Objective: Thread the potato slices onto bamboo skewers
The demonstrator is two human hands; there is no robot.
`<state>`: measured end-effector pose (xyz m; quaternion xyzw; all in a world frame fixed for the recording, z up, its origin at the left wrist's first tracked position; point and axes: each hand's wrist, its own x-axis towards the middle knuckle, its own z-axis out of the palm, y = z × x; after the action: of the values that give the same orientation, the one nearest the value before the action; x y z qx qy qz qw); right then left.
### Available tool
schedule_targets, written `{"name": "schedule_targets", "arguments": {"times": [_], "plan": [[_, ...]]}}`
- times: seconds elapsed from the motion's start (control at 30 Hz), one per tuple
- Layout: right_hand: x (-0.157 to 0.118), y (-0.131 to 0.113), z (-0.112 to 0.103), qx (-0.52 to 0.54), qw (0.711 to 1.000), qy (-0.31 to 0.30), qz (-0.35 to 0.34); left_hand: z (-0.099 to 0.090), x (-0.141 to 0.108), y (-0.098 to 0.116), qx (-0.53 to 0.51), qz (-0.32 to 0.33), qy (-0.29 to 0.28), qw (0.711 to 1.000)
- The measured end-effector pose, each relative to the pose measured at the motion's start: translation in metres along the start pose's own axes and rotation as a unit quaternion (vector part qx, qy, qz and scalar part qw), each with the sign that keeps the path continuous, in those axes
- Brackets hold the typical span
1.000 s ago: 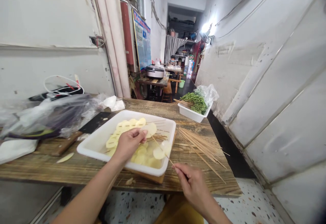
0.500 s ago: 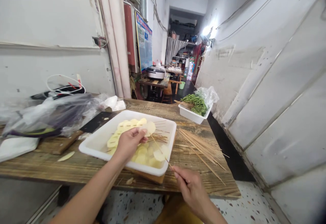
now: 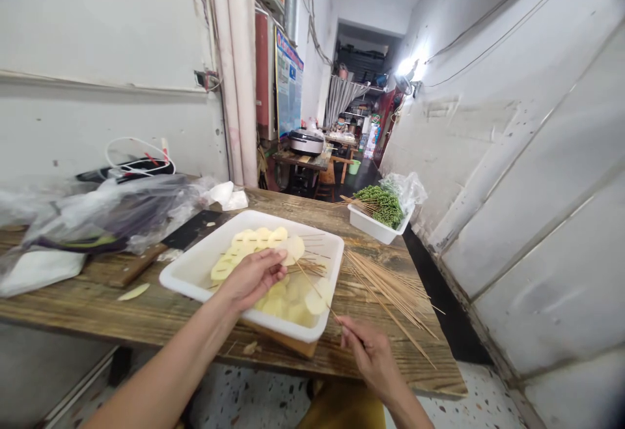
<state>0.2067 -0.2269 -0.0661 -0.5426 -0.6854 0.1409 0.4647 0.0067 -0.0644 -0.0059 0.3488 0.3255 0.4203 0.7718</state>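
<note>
My left hand (image 3: pixel 258 276) pinches a thin, round, pale potato slice (image 3: pixel 295 249) above the white tub (image 3: pixel 193 286). My right hand (image 3: pixel 366 351) is closed on the lower end of a bamboo skewer (image 3: pixel 309 279), whose tip reaches the slice in my left fingers. A second potato slice (image 3: pixel 317 297) is threaded lower on this skewer, near the tub's right wall. Inside the tub lie rows of skewered slices (image 3: pixel 258 238) at the back and loose slices (image 3: pixel 283 302) in front, seemingly in water. Whether the tip has gone through the upper slice I cannot tell.
Many loose skewers (image 3: pixel 390 292) lie fanned out right of the tub. Behind them stands a white container (image 3: pixel 374 226) of green skewered vegetables (image 3: pixel 383 204). A knife with a wooden handle (image 3: pixel 141 266) and plastic bags (image 3: pixel 122 211) lie on the left of the wooden table (image 3: pixel 185 328).
The view has shifted slightly, so everything sits a little farther right. Both hands keep their hold on the slice and the skewer; my left fingers have changed position a little.
</note>
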Motion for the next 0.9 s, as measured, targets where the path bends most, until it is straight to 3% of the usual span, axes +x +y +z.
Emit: {"name": "schedule_targets", "arguments": {"times": [0.23, 0.47, 0.9], "plan": [[0.006, 0.004, 0.005, 0.004, 1.0, -0.004, -0.004, 0.001, 0.001, -0.001, -0.042, 0.02, 0.037, 0.998], [0.008, 0.011, 0.009, 0.005, 0.998, 0.048, -0.032, -0.001, 0.002, 0.0, -0.049, 0.015, 0.025, 0.998], [0.016, 0.005, 0.012, -0.085, 0.991, 0.077, -0.071, -0.001, 0.001, -0.002, 0.002, 0.015, 0.003, 1.0]]}}
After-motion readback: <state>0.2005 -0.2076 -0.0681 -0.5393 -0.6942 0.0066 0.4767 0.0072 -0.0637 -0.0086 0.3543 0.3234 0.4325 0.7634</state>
